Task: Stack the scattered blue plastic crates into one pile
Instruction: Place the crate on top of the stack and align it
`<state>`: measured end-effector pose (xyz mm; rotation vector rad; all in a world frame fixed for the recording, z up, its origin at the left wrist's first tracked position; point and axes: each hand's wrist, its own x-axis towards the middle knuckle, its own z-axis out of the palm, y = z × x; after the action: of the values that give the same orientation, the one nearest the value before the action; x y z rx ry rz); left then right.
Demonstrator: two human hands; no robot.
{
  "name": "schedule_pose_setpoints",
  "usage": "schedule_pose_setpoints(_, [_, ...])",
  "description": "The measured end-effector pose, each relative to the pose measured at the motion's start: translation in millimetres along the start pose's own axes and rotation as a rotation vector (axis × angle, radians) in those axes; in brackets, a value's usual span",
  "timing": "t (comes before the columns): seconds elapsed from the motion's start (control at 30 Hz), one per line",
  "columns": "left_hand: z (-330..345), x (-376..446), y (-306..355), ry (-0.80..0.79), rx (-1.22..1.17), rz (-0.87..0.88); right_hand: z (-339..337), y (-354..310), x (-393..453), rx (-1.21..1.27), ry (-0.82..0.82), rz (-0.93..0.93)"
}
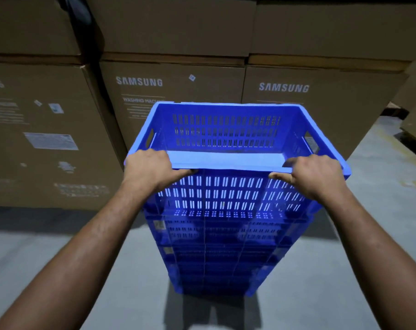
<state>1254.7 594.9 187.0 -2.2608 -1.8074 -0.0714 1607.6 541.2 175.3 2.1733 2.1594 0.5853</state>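
The left hand grips the near rim of the top crate at its left corner, fingers curled over the edge and thumb tucked beneath, likely so the crate can be steered square rather than merely lifted. Between the two hands runs the bare near rim; beyond them the slotted far wall and the side handle cut-outs are open to view, and the crate holds nothing. Directly below the hands stands the pile of blue crates on the grey floor, the top crate sitting on or just into it, though how fully it is seated I cannot tell. The right hand grips the matching right corner, balancing the load. Behind, past both hands, cardboard boxes form a wall.
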Motion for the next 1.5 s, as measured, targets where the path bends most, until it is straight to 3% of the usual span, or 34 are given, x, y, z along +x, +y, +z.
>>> schedule_pose_setpoints(0.1, [3.3, 0.5, -15.3, -0.013, -0.021, -0.041, 0.7, -15.8, -4.2, -0.008, 0.01, 0.005])
schedule_pose_setpoints(0.37, [-1.6, -10.7, 26.4, 0.01, 0.039, -0.032, 4.5, 18.7, 4.9, 0.059, 0.089, -0.019])
schedule_pose_setpoints(0.73, [14.5, 17.2, -17.4, 0.049, 0.003, -0.016, -17.0, -30.9, -19.0, -0.025, -0.005, 0.147])
schedule_pose_setpoints(1.0, [11.0, 36.7, -51.3, -0.056, -0.019, -0.026, -18.9, -75.3, -23.0, 0.009, 0.108, 0.178])
schedule_pose_setpoints(1.33, [13.1, 13.8, 2.1, 0.111, -0.019, -0.068, -2.6, -7.4, 11.8, 0.049, 0.122, 0.074])
schedule_pose_setpoints(1.5, [10.8, 15.0, 14.7, 0.075, -0.043, -0.059, -1.6, 5.3, 6.9, 0.012, 0.08, 0.09])
